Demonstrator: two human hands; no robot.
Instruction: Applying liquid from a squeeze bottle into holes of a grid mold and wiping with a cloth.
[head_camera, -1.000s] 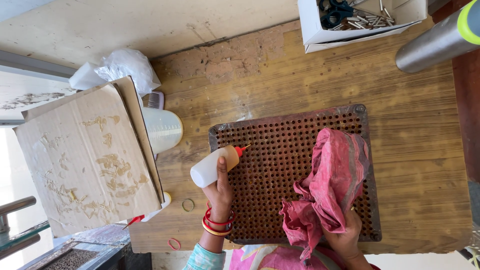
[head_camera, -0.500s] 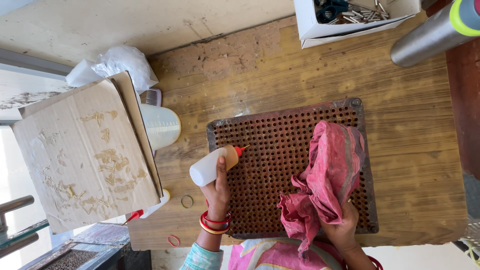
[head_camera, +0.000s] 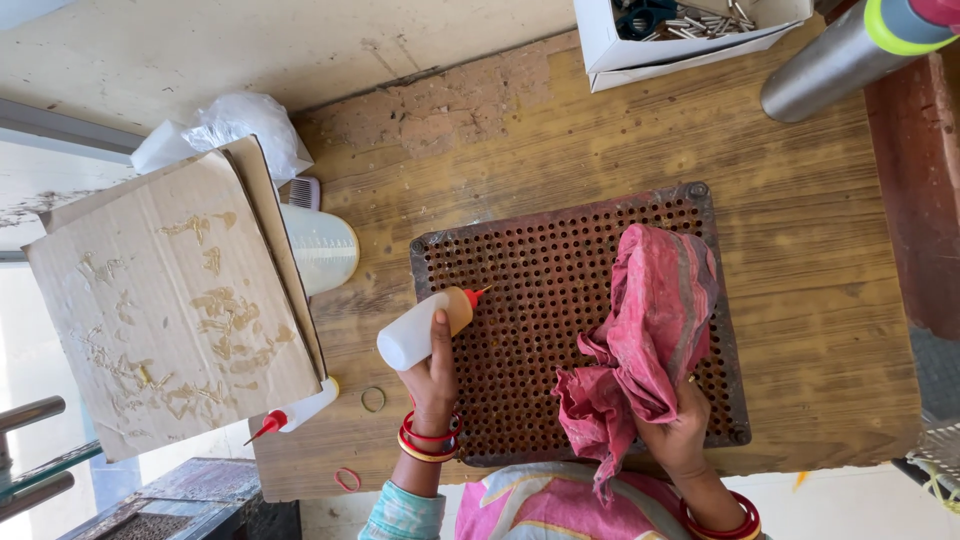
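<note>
The left hand (head_camera: 430, 375) has its fingers wrapped around a white squeeze bottle (head_camera: 425, 327), its red tip over the holey metal tray (head_camera: 530, 300) on the wooden tabletop (head_camera: 810, 300). The right hand (head_camera: 680, 435) has its fingers closed on a pink cloth (head_camera: 645, 340) lying on the tray.

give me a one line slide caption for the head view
Left hand aims a red-tipped squeeze bottle at a perforated plate; right hand presses a pink cloth onto it.

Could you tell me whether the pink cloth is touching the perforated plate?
Touching. The head view shows the pink cloth draped flat across the perforated plate, pressed down by the right hand.
</note>
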